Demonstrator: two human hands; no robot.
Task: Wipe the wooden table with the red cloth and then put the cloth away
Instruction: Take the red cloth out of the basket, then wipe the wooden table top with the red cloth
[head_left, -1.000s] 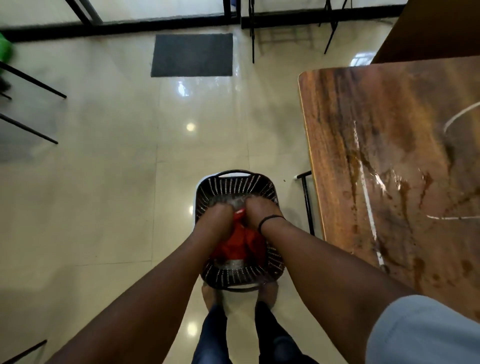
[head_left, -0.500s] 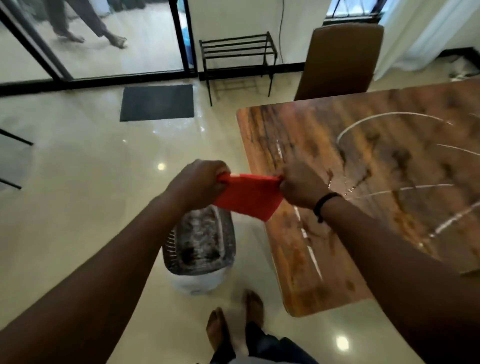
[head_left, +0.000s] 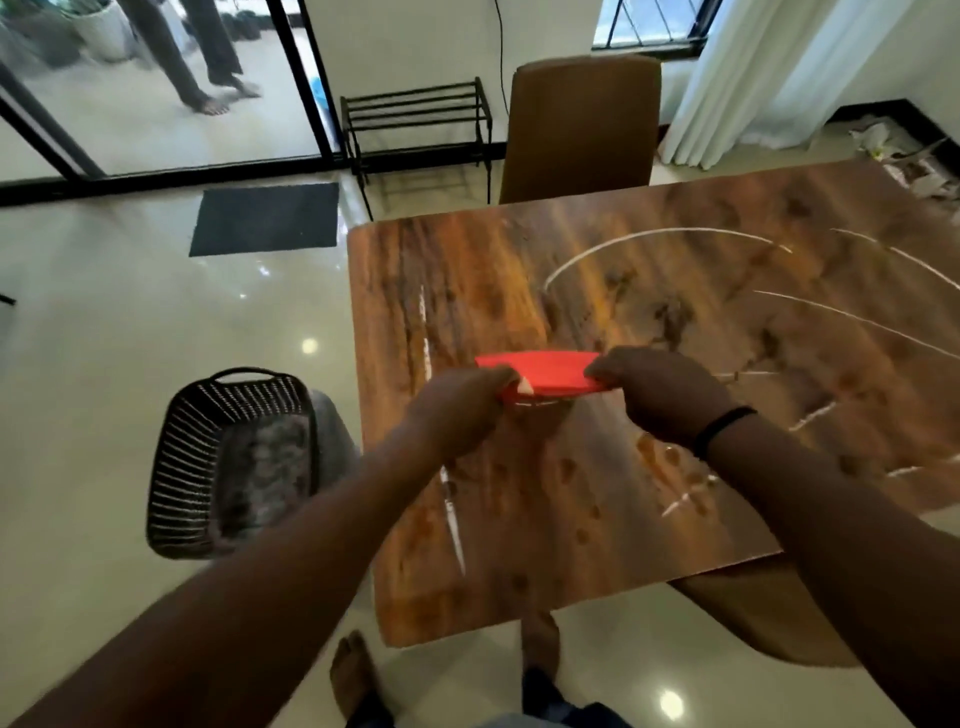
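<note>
Standing at the near left corner of a wooden table (head_left: 649, 322), a person is seen from above, with both bare arms reaching forward and a red cloth (head_left: 540, 375) stretched between the hands. Furthest left of the grip, and lower down on the pale tiled floor, a dark slatted basket (head_left: 228, 457) is seen tipped slightly, with only a mottled grey lining visible inside it; a second ago the cloth was being gathered out of that basket by both hands, and half a second ago it was being held up over the floor at the table's edge. Next, the left hand (head_left: 457, 410) is closed around the cloth's left end, where a small white tag or corner shows at the knuckles. The cloth itself is now held taut and nearly flat, low over the tabletop; whether it is touching the wood cannot be told. To the right of it, the right hand (head_left: 660, 395), with a dark band at the wrist, is pinched shut on the cloth's other end. Beyond and to the right of the grip, the tabletop is marked with pale curved streaks and dark blotches, and a brown chair (head_left: 579, 130) is set at the far edge. The cloth has been carried from the basket to the table, so the fetching seems finished and the wiping is judged to be about to begin; putting the cloth away is not yet due.
</note>
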